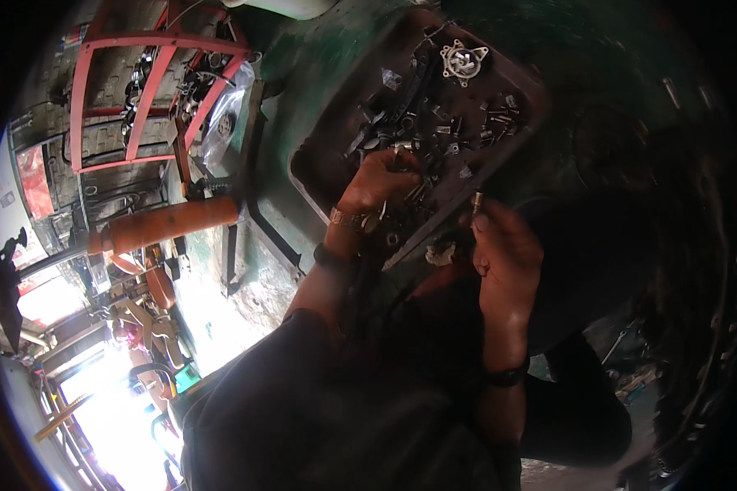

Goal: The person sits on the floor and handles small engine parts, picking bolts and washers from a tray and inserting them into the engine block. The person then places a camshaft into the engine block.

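Note:
Over the near left part of a dark tray (323,135), my left hand (382,182) has its fingers curled down among small metal parts. A shiny bit shows by its fingertips, but what they grip is too small to make out. My right hand (508,245) is outside the tray's near right edge, pinching a short bolt (477,201) upright between thumb and forefinger. Loose bolts and fittings (499,123) lie scattered across the tray. A pale metal water pump (463,62) with a toothed-looking middle rests at its far end.
A crumpled pale scrap (440,254) lies between the tray's near edge and my right hand. On the left stand a red metal rack (80,106) with parts on it and an orange cylinder (168,227). Bright light comes from the lower left; the right side is dark.

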